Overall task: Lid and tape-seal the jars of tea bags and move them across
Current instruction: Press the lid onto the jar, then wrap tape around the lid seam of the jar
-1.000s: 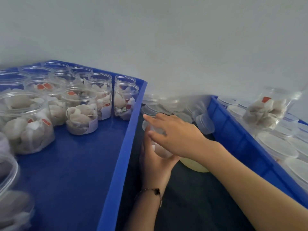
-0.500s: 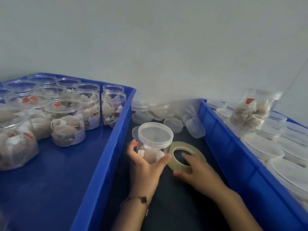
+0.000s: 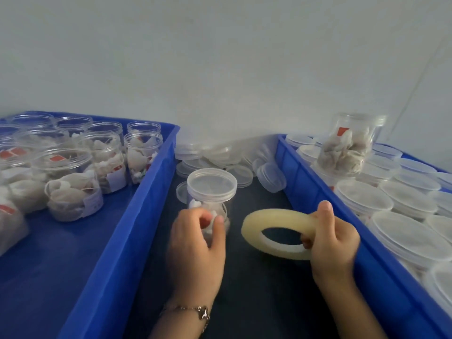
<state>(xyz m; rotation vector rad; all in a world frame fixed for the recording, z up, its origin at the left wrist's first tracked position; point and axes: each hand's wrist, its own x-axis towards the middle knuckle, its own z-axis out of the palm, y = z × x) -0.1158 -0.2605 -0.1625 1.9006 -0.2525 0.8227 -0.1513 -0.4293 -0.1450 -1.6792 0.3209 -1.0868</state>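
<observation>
Between the two blue crates, on the dark tabletop, a person is holding one jar [image 3: 209, 204] upright with the left hand [image 3: 197, 243], whose grip is curling round the lower body of the jar. A clear lid [image 3: 211, 183] is already sitting on this jar, so the lidding seems done for it, while the taping appears not yet begun: no strip is showing between roll and jar. The right hand [image 3: 335, 238] is gripping the tape roll [image 3: 276, 234], a wide flat ring of pale yellowish translucent tape, with the thumb on top and fingers through the hole, raised and tilted just beside the jar.

Much is looking left to do. The left crate [image 3: 137, 216] is holding many open jars [image 3: 71, 189] of tea bags without lids, ranged toward its far edge. The right crate [image 3: 318, 192] is carrying many lidded jars [image 3: 362, 199], presumably finished, with one jar lying tilted [image 3: 347, 145] on top of them. Spare lids [image 3: 220, 157] are lying heaped at the far edge of the tabletop between the crates.

The jars are smooth clear plastic cylinders with threaded necks; the lids are shallow, frosted, ribbed discs. The tea bags are looking soft, crumpled and whitish, some with red tags.
</observation>
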